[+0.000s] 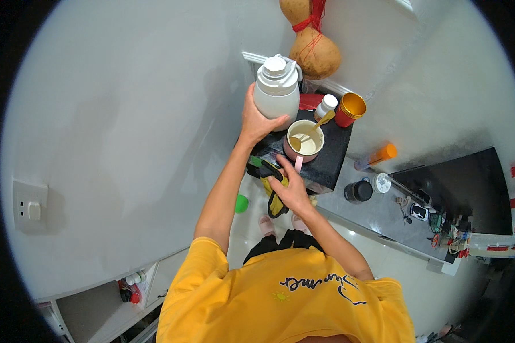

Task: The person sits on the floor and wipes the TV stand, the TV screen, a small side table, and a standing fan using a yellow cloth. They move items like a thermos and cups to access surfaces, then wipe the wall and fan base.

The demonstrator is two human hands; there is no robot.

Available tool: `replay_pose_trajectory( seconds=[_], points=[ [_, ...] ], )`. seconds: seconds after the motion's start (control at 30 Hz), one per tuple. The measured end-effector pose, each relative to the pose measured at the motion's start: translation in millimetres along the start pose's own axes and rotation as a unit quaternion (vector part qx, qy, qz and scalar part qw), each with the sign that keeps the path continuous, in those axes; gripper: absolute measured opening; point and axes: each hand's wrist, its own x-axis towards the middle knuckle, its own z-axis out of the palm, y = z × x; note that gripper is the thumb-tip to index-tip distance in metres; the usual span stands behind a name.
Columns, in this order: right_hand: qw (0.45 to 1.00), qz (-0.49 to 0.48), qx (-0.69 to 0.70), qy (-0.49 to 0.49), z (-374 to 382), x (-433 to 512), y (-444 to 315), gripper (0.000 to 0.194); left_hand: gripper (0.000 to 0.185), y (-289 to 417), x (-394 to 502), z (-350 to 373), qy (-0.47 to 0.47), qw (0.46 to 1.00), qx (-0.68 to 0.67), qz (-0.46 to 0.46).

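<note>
My left hand (261, 118) is wrapped around the lower body of a white thermos jug (276, 94), which stands upright on a black stand (332, 165). Beside the jug sits a pink enamel mug (304, 143) with a gold spoon (325, 118) leaning in it. My right hand (291, 186) grips a black and yellow glove (275, 199) that hangs at the stand's front edge, just below the mug's handle. Behind the mug are a white bottle (326, 107) and stacked red and gold paper cups (350, 109).
Two joined dried gourds (315, 53) with red string hang behind the jug. A wall rises on the left. To the right, a grey counter (371, 214) holds a black jar (358, 191), a white-lidded tub (381, 183), an orange-capped bottle (375, 157) and a television (468, 193). A green ball (241, 203) lies below.
</note>
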Motion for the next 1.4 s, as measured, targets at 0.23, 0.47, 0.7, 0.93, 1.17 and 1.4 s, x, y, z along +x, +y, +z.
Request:
replay_pose_trajectory(
  seconds=[0.23, 0.47, 0.7, 0.93, 1.17, 1.4],
  points=[
    [0.974, -0.177, -0.128, 0.064, 21, -13, -25, 0.046, 0.092, 36, -37, -80, 0.077, 0.991, -0.058, -0.094],
    [0.823, -0.219, -0.502, 0.148, 65, 64, -18, 0.016, 0.095, 52, -132, -171, 0.178, 0.976, 0.01, -0.127],
    [0.77, -0.138, -0.533, 0.322, 56, 203, -26, 0.01, 0.101, 65, -161, -149, 0.144, 0.98, -0.052, -0.129],
    [0.778, -0.268, -0.544, 0.166, 76, 96, -17, 0.025, 0.097, 65, -122, -149, 0.139, 0.987, -0.03, -0.078],
    [0.868, -0.258, -0.423, -0.039, 23, -35, 22, 0.03, 0.097, 47, -58, -114, 0.087, 0.993, -0.026, -0.07],
    [0.916, -0.15, -0.355, 0.11, -71, -94, 6, 0.045, 0.106, 14, -41, -43, 0.066, 0.997, 0.017, -0.035]
  ],
)
